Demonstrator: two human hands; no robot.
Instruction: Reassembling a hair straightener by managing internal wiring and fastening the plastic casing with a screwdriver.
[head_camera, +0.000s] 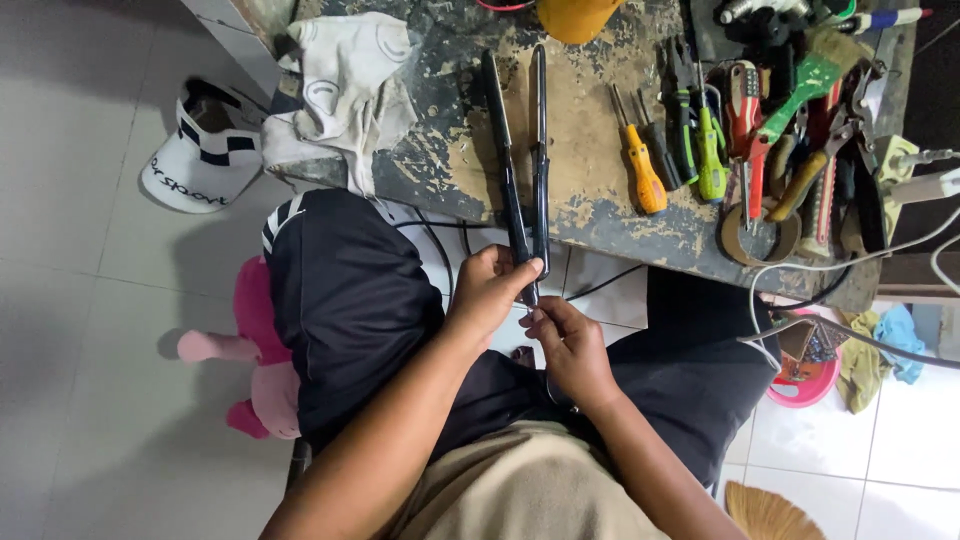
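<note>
The left hand (487, 290) has its fingers wrapped around the hinged end of a long black two-armed hair straightener (522, 165). The straightener's arms stand slightly apart and extend across the worn, paint-stained desk (585, 190). The right hand (572, 345) pinches the straightener's lower tip, fingers closed. An orange-handled screwdriver (642, 170) lies near, among other tools. A white cloth (345, 85) lies at the desk's edge.

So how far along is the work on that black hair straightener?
Looks early. The hair straightener lies open on the worn workbench, its casing apparently still closed. In hand: the left hand grips its hinge end while the right hand works at the base where the cord enters. The screwdrivers lie untouched, so opening it seems still ahead.
</note>
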